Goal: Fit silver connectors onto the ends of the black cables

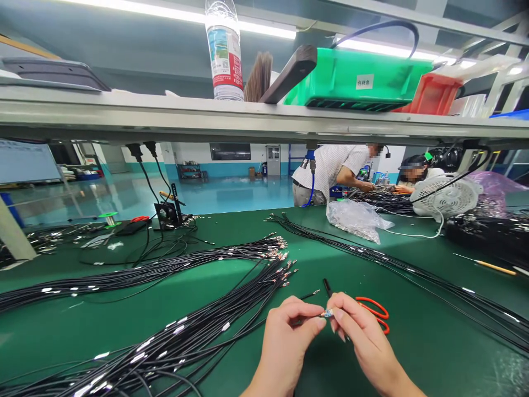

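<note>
My left hand point(289, 336) is closed in a pinch on a thin black cable, mostly hidden by the fingers. At the fingertips shows the cable's stripped end point(328, 313), with small blue, white and coppery parts too fine to tell apart. My right hand point(363, 336) pinches that same end from the other side, so the fingertips of both hands nearly meet. Just beyond the right hand lie red looped tool handles point(375, 315), partly covered by it. A slim black rod-like thing point(327, 286) pokes out behind the right fingers.
Bundles of black cables point(198, 320) with bare metal ends spread over the left of the green table point(231, 275). More cables point(392, 264) run along the right. Behind are a plastic bag point(359, 218), a white fan point(448, 196) and two people. A shelf point(165, 118) crosses overhead.
</note>
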`<state>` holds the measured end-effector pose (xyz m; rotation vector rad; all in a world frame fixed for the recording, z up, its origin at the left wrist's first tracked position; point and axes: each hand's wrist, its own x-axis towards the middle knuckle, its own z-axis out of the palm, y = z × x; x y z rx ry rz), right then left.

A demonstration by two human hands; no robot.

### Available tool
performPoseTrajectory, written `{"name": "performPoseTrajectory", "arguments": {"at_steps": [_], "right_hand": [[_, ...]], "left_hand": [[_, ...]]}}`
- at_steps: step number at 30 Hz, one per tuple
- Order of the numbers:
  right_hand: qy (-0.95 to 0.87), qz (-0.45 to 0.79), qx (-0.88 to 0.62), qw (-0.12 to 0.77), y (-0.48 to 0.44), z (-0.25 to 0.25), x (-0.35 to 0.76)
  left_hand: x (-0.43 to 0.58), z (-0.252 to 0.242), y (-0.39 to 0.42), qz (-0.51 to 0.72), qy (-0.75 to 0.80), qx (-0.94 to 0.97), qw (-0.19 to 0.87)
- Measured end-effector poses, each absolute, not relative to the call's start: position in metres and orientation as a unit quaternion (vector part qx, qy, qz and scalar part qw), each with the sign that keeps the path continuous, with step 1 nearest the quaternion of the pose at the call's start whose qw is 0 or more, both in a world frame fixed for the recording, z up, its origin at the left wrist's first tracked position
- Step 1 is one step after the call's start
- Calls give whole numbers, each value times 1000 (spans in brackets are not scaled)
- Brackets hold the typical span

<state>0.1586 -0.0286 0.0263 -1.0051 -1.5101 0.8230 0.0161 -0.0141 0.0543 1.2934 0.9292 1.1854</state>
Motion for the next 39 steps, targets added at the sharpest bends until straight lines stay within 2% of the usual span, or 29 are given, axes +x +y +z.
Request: {"name": "performPoseTrajectory", "arguments": {"at_steps": [7,16,29,39], "right_hand": [[-693,197,-462,518,-27,34,161],[-650,284,-481,515,-27,30,162],[-635,320,-461,531,-26,24,161],[-678,166,-504,509,-27,31,158]], "left_hand": [[16,54,-12,426,414,505,626],[17,48,-14,425,337,497,677],[16,50,-16,425,326,490,687],[17,46,-13,423,361,516,651]]}}
